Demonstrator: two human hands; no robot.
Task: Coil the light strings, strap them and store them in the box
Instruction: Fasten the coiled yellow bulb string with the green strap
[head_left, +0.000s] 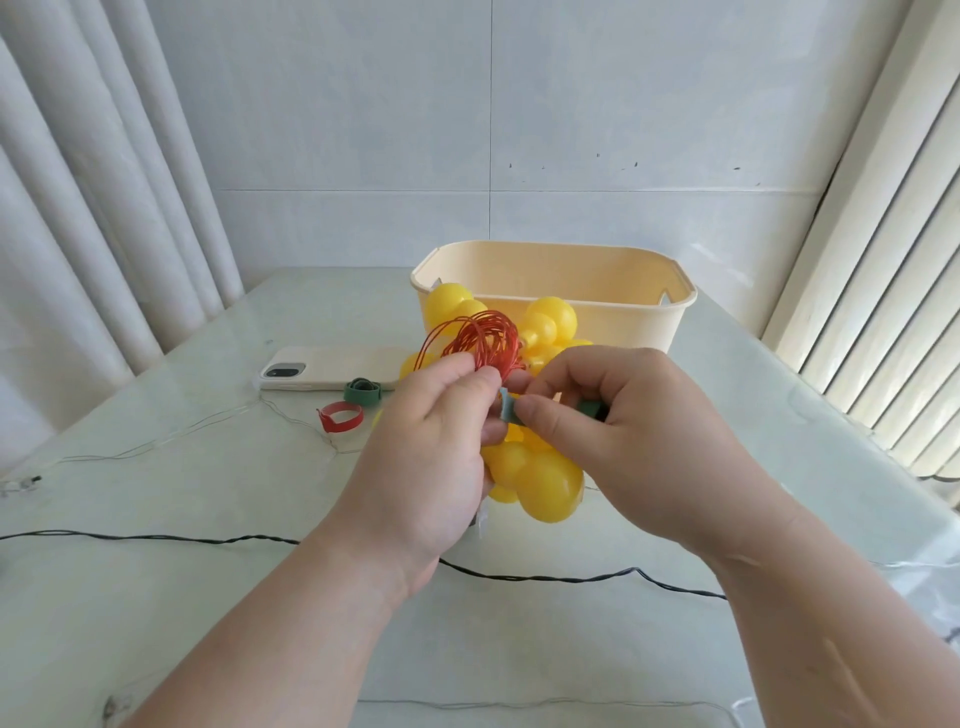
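A coiled light string with yellow globe bulbs (545, 480) and looped red wire (475, 332) is held above the table. My left hand (441, 447) grips the bunched red wire. My right hand (634, 426) pinches a green strap (511, 410) that lies against the bundle just below the wire loops. The cream plastic box (644, 322) stands behind the bundle at the table's far side. Its inside is mostly hidden from here.
A red strap (340, 418) and a rolled green strap (362, 391) lie left of my hands, next to a phone (327, 368). A thin clear-wire string (171, 439) trails at the left. A dark cable (545, 578) crosses the glass table (208, 623) below my wrists.
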